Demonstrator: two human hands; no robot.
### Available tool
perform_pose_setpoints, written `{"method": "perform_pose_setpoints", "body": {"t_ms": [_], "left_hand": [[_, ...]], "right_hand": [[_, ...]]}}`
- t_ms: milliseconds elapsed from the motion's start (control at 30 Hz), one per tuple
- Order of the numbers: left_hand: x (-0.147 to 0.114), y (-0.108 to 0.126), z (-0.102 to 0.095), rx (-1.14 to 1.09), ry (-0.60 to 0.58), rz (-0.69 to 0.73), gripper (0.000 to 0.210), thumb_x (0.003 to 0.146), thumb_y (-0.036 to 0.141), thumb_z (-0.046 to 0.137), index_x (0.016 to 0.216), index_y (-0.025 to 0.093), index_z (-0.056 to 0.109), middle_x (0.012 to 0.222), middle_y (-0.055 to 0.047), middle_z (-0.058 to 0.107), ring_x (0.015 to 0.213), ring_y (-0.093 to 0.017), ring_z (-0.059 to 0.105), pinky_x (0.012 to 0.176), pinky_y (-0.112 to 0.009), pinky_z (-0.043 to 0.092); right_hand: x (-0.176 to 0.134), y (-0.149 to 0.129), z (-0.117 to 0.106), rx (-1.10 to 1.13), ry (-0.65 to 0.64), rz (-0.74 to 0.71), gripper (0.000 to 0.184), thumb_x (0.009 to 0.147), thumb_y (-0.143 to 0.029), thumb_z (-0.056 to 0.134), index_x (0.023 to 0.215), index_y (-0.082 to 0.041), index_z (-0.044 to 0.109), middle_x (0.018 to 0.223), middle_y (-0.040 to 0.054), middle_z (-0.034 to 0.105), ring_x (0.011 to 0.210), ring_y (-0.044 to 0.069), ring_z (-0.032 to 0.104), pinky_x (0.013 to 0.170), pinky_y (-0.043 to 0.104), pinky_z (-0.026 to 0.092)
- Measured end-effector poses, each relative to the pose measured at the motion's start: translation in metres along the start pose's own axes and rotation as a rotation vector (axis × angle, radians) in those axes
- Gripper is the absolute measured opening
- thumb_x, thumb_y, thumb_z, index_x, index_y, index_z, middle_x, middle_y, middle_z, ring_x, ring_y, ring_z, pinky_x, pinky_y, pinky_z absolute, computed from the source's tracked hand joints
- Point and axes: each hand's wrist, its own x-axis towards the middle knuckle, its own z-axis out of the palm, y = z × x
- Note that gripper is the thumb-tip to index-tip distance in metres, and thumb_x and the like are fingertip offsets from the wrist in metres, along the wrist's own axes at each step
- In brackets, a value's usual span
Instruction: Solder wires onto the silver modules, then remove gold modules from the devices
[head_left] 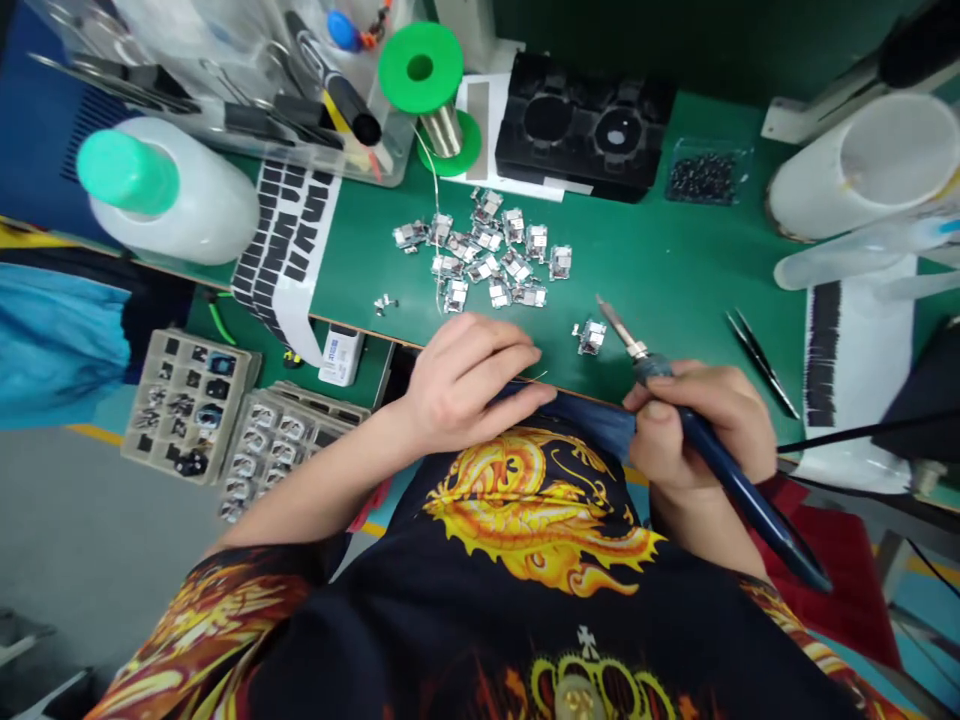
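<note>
My right hand (705, 425) is wrapped round the blue handle of a soldering iron (705, 435), its metal tip pointing up and left over the green mat. Just left of that tip lies a single small metal-cased electronic part (592, 337), apart from the rest. At the bench's front edge, my left hand (480, 385) is curled round solder wire (437, 200); the strand runs down from a green spool (421, 68) behind the hand, and a short end shows between thumb and fingers. Several similar metal parts (484, 267) are clustered beyond my left hand.
Tweezers (761, 362) lie at right, near a strip sheet (825, 350) and a white cup (862, 165). A black fixture (585, 130) and a box of screws (707, 175) stand behind. At left are a capped bottle (195, 200) and compartment trays (187, 400) below bench level.
</note>
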Motion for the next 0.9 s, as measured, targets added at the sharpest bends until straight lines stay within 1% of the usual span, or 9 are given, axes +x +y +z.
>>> {"method": "perform_pose_setpoints", "body": {"t_ms": [67,167,233,300,433,533,600,700,900], "left_hand": [[-0.013,0.0,-0.007,0.125,-0.1,0.052,0.037,0.099,0.035,0.083,0.127,0.015,0.07,0.111,-0.013,0.079,0.095,-0.026,0.072,0.079,-0.042,0.057],[-0.03,-0.003,-0.014,0.248,-0.254,0.107,0.026,0.101,0.019,0.077,0.125,0.015,0.071,0.114,-0.013,0.079,0.095,-0.026,0.068,0.077,-0.041,0.053],[-0.035,-0.005,-0.017,0.258,-0.312,0.117,0.024,0.102,0.011,0.071,0.125,0.015,0.071,0.115,-0.014,0.079,0.095,-0.025,0.068,0.077,-0.041,0.054],[-0.035,-0.005,-0.018,0.228,-0.334,0.102,0.024,0.102,0.009,0.069,0.125,0.014,0.072,0.116,-0.014,0.079,0.093,-0.024,0.069,0.077,-0.04,0.056],[-0.024,0.002,-0.013,-0.025,-0.27,-0.034,0.021,0.102,0.011,0.073,0.123,0.018,0.071,0.114,-0.008,0.079,0.092,-0.018,0.075,0.074,-0.03,0.061],[-0.012,0.01,-0.001,-0.224,-0.152,-0.19,0.017,0.103,0.015,0.074,0.118,0.022,0.073,0.105,-0.003,0.076,0.088,-0.014,0.074,0.075,-0.026,0.062],[-0.005,0.014,0.008,-0.236,-0.046,-0.249,0.015,0.101,0.014,0.075,0.114,0.022,0.073,0.099,-0.001,0.073,0.084,-0.013,0.07,0.074,-0.026,0.061],[0.004,0.016,0.023,-0.152,0.047,-0.23,0.014,0.097,0.012,0.076,0.107,0.021,0.072,0.094,-0.002,0.069,0.083,-0.015,0.065,0.075,-0.03,0.059],[0.01,0.01,0.048,-0.066,0.098,-0.146,0.015,0.091,0.011,0.074,0.101,0.02,0.068,0.089,-0.004,0.063,0.083,-0.02,0.06,0.073,-0.036,0.053]], "right_hand": [[0.002,0.0,0.009,0.089,0.065,-0.04,0.017,0.095,-0.023,0.073,0.111,-0.026,0.076,0.081,-0.0013,0.074,0.062,0.018,0.071,0.06,0.036,0.065],[0.005,0.001,0.012,0.138,0.102,-0.035,0.017,0.093,-0.021,0.073,0.109,-0.024,0.078,0.081,-0.0005,0.076,0.062,0.018,0.072,0.058,0.035,0.065],[0.005,0.001,0.011,0.14,0.088,-0.038,0.019,0.091,-0.02,0.073,0.109,-0.024,0.078,0.081,-0.0009,0.077,0.063,0.018,0.072,0.059,0.034,0.066],[0.005,0.002,0.008,0.15,0.08,-0.064,0.021,0.09,-0.019,0.073,0.11,-0.025,0.077,0.08,-0.0027,0.075,0.061,0.016,0.071,0.06,0.033,0.067],[0.005,0.002,0.003,0.203,0.052,-0.123,0.018,0.088,-0.015,0.071,0.105,-0.022,0.076,0.074,-0.0035,0.069,0.055,0.015,0.067,0.059,0.034,0.068],[0.005,0.001,0.002,0.209,0.031,-0.118,0.016,0.087,-0.012,0.07,0.099,-0.022,0.075,0.07,-0.0034,0.065,0.054,0.015,0.065,0.053,0.033,0.065],[0.005,0.001,0.002,0.209,0.053,-0.111,0.014,0.088,-0.013,0.07,0.098,-0.022,0.074,0.069,-0.0039,0.063,0.053,0.015,0.063,0.05,0.032,0.063],[0.005,-0.001,0.001,0.202,0.039,-0.123,0.012,0.09,-0.014,0.069,0.096,-0.022,0.074,0.068,-0.004,0.062,0.05,0.014,0.06,0.05,0.032,0.062],[0.011,-0.009,-0.013,0.157,-0.166,-0.064,0.022,0.086,-0.009,0.069,0.103,-0.022,0.071,0.072,-0.0026,0.064,0.059,0.016,0.065,0.061,0.036,0.066]]}}
